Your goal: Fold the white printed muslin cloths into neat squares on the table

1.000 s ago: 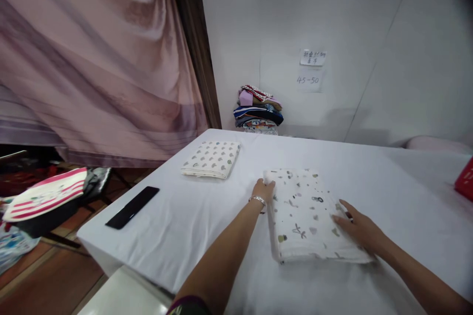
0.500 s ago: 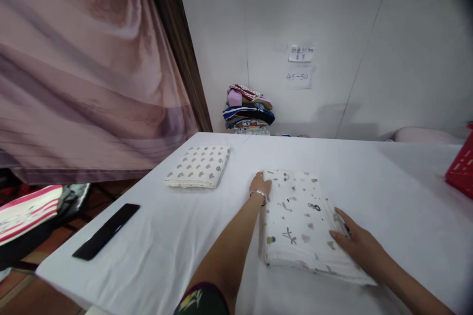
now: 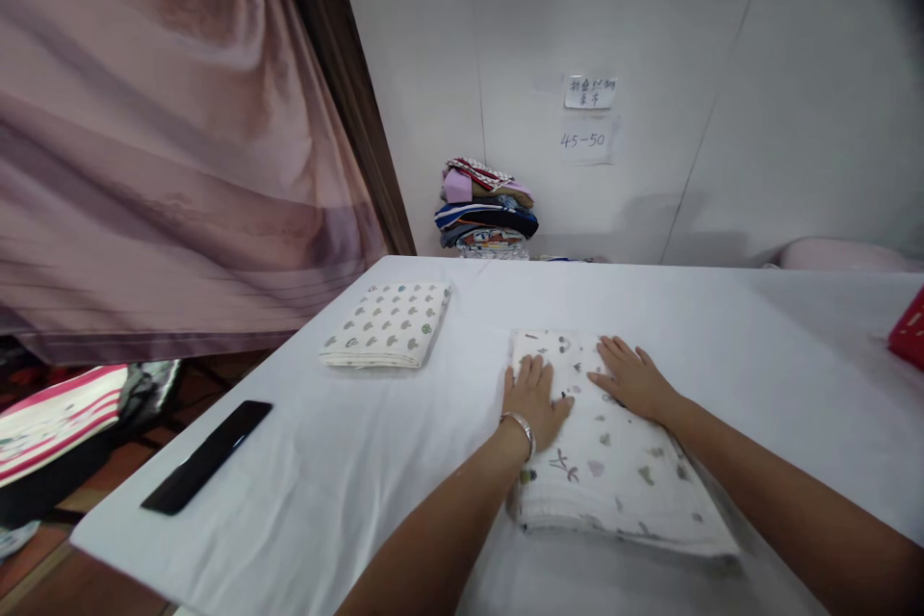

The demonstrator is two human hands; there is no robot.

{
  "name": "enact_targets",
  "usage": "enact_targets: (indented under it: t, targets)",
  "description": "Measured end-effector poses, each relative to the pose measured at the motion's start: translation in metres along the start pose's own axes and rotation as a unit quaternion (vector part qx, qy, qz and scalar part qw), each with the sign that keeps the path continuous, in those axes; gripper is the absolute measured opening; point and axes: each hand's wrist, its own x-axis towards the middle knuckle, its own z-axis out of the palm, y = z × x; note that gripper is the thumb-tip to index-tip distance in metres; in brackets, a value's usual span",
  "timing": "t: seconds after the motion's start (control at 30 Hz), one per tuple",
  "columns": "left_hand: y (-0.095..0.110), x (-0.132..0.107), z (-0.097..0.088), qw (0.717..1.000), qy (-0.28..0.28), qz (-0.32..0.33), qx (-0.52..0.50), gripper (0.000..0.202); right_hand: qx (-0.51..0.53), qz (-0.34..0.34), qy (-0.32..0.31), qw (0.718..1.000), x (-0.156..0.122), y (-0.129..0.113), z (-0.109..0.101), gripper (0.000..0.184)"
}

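A folded white cloth (image 3: 613, 472) printed with small grey and green figures lies flat on the white-covered table (image 3: 303, 491). My left hand (image 3: 532, 399), with a silver bracelet at the wrist, rests on its left part, fingers spread. On the upper right part of the same cloth my right hand (image 3: 636, 380) lies flat, fingers apart. Neither hand grips anything. To the left sits a second folded cloth (image 3: 390, 322), cream with grey mushroom-like prints, apart from both hands.
A black flat strip (image 3: 209, 457) lies near the table's left edge. Behind the table a pile of folded fabrics (image 3: 487, 212) stands against the wall. A red basket (image 3: 910, 332) is at the far right. A pink curtain (image 3: 166, 135) hangs at left.
My left hand has moved from the cloth's left edge onto its top. My right hand has left the right edge and gone up and inward, now flat on the cloth.
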Motion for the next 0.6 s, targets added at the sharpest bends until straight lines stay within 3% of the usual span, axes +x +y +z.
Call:
enact_targets:
  t: [0.13,0.33,0.47,0.6]
  targets:
    - [-0.002,0.0,0.003,1.0,0.011,0.011,-0.019,0.07,0.001,0.023,-0.035,0.999,0.005,0.012,0.012,0.068]
    - [-0.007,0.004,-0.003,0.987,0.076,0.002,-0.14,0.056,0.048,0.025,-0.052,0.997,0.007,0.012,-0.001,0.062]
    - [-0.023,0.019,-0.013,0.958,0.126,-0.124,-0.224,0.051,0.086,0.027,-0.059,0.994,0.027,0.024,-0.012,0.056]
    - [-0.032,0.029,-0.023,0.939,0.069,-0.215,-0.26,0.056,0.111,0.023,-0.117,0.987,0.051,0.04,-0.019,0.069]
